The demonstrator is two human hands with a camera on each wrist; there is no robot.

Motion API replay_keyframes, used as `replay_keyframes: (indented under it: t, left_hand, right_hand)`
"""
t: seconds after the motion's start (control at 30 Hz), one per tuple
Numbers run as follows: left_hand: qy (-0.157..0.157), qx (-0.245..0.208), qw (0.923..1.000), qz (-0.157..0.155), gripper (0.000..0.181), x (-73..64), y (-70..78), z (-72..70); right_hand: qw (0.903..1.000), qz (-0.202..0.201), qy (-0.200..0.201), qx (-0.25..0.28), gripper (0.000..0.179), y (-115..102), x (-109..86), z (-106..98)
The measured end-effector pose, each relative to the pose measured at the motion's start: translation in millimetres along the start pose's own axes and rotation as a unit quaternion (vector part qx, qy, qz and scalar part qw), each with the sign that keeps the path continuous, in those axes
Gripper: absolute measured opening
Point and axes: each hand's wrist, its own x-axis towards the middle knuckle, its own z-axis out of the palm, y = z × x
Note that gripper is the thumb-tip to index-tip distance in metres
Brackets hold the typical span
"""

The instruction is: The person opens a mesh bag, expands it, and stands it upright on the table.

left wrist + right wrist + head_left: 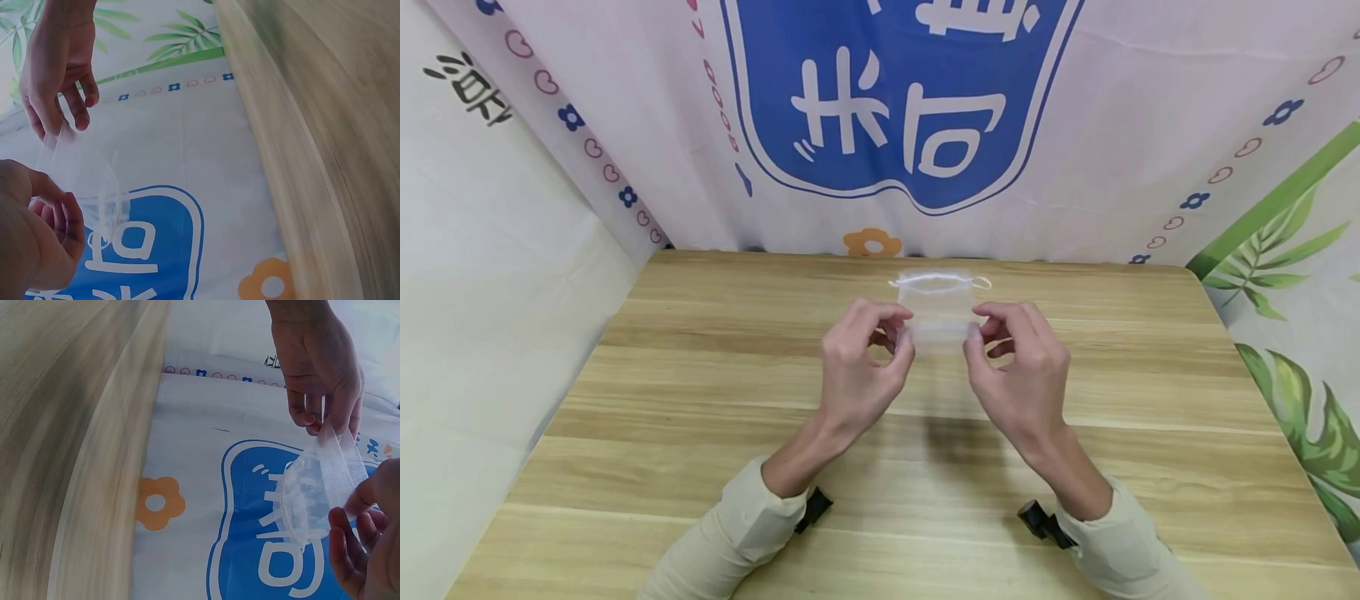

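Note:
A small sheer white drawstring pouch (936, 307) is held up over the table between both hands, with its gathered mouth and cord loops on the far side. My left hand (863, 354) pinches its near left corner between thumb and fingers. At the near right corner, the right hand (1021, 362) holds it the same way. The see-through fabric of the pouch (87, 178) is stretched between the hands in the left wrist view. From the right wrist, the pouch (310, 497) shows its ruffled mouth pointing away from the fingers.
Below lies a wood-grain table (700, 375), with a shadow under the hands. A printed curtain (805, 217) with a blue emblem hangs along the back edge. Leaf-patterned cloth (1292, 358) is on the right, pale cloth (497, 292) on the left. Black wrist devices (1037, 518) sit by the sleeves.

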Motion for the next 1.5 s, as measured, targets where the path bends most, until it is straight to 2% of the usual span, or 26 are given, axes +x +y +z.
replay_keyframes:
  t: [0.13, 0.3, 0.5, 0.63, 0.8, 0.93, 1.17, 1.37, 1.5]
  left_hand:
    - [-0.002, -0.001, 1.0, -0.005, 0.013, 0.2, -0.4, -0.1]
    - [-0.012, -0.004, 0.9995, -0.028, 0.012, -0.7, 0.6, 1.0]
    - [-0.021, 0.008, 0.9996, -0.02, 0.017, -0.3, 0.8, 1.6]
    - [-0.028, 0.014, 0.9991, -0.03, 0.019, 0.1, 0.6, 0.5]
    - [-0.053, 0.019, 0.9968, -0.057, 0.019, -0.9, 1.3, -1.1]
    - [-0.064, 0.024, 0.9951, -0.072, 0.014, -1.6, 1.3, -1.6]
    - [-0.084, 0.019, 0.9944, -0.061, 0.003, -2.5, 1.4, 0.2]
    - [-0.11, 0.003, 0.9929, -0.046, 0.005, -1.9, 1.7, 0.4]
    - [-0.107, 0.009, 0.9929, -0.051, 0.005, -0.4, 0.6, -2.0]
  right_hand:
    - [0.9998, -0.004, -0.002, 0.017, 0.015, 0.4, -0.9, 1.8]
    - [0.9995, -0.016, -0.028, 0.0, 0.013, 1.3, -2.0, 0.8]
    - [0.9992, -0.013, -0.03, -0.024, 0.014, 2.3, -2.2, 0.2]
    - [0.999, -0.006, -0.029, -0.033, 0.014, 2.4, -1.6, 0.0]
    - [0.9979, 0.011, -0.058, -0.027, 0.014, 2.2, -1.5, -1.7]
    - [0.9957, 0.04, -0.083, -0.011, 0.016, 1.4, -1.1, -3.4]
    - [0.9929, 0.064, -0.1, -0.006, 0.02, 0.9, 0.0, -2.8]
    - [0.9913, 0.082, -0.103, -0.008, 0.021, 1.7, 0.5, -2.5]
    - [0.9884, 0.092, -0.12, 0.014, 0.022, 0.8, 1.5, -4.4]
